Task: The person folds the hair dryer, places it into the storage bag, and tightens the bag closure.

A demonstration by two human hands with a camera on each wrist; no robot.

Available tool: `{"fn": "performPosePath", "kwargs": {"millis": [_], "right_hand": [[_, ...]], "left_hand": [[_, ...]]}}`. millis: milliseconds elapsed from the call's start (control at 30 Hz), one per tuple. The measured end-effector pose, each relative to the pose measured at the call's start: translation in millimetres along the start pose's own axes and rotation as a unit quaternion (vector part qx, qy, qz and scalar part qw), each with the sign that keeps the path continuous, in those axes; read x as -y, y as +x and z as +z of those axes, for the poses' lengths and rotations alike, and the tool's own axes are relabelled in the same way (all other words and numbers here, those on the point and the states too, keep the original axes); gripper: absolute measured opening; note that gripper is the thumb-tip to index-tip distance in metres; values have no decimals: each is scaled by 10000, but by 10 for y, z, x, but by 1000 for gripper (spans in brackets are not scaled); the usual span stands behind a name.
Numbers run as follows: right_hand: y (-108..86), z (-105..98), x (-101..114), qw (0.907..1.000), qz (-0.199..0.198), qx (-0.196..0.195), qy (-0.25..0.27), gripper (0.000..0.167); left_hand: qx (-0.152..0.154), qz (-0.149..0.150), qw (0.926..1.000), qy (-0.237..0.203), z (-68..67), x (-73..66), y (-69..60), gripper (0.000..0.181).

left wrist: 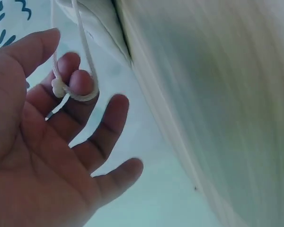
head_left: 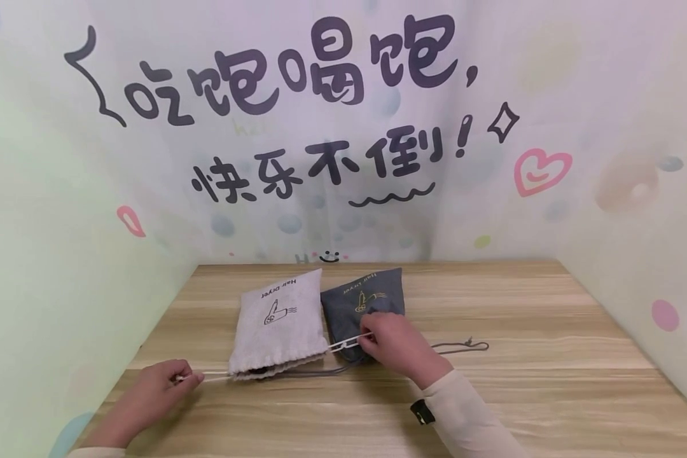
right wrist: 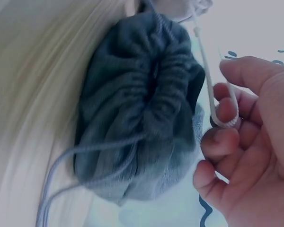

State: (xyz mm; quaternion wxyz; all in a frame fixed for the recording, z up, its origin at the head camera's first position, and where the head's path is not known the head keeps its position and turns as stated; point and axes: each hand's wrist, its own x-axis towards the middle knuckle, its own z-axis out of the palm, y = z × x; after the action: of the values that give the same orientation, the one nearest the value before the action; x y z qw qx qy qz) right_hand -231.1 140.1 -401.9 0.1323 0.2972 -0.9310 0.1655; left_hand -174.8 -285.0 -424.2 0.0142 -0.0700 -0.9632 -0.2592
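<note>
A pale drawstring pouch [head_left: 279,334] printed "Hair Dryer" lies on the table, its gathered mouth partly open toward me. My left hand [head_left: 159,391] holds the loop of its white drawstring [left wrist: 87,56] on the left, the cord hooked round curled fingers beside a knot. On the other side, my right hand [head_left: 397,346] holds the opposite white loop [right wrist: 207,75] with bent fingers. Both cord ends run taut from the pouch. Behind the right hand lies a dark grey pouch [head_left: 339,312] of the same kind, its mouth bunched nearly closed in the right wrist view.
Grey cord [head_left: 478,346] from the dark pouch trails right over the wooden table [head_left: 549,394]. Another stretch of grey cord [head_left: 326,373] passes in front of the pale pouch. A printed fabric backdrop [head_left: 320,235] stands behind and at both sides.
</note>
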Motion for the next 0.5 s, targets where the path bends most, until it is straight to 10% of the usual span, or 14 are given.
{"fn": "performPosePath", "kwargs": {"millis": [233,500], "right_hand": [[-95,-57,-154,9969,205,-400,-640,36],[-239,-143,-403,9961,571,-406,-544,37]], "left_hand": [[-661,163,9958,613,-81,159,-20,34],[-353,-526,9942,869,-217,357,-59,39]]}}
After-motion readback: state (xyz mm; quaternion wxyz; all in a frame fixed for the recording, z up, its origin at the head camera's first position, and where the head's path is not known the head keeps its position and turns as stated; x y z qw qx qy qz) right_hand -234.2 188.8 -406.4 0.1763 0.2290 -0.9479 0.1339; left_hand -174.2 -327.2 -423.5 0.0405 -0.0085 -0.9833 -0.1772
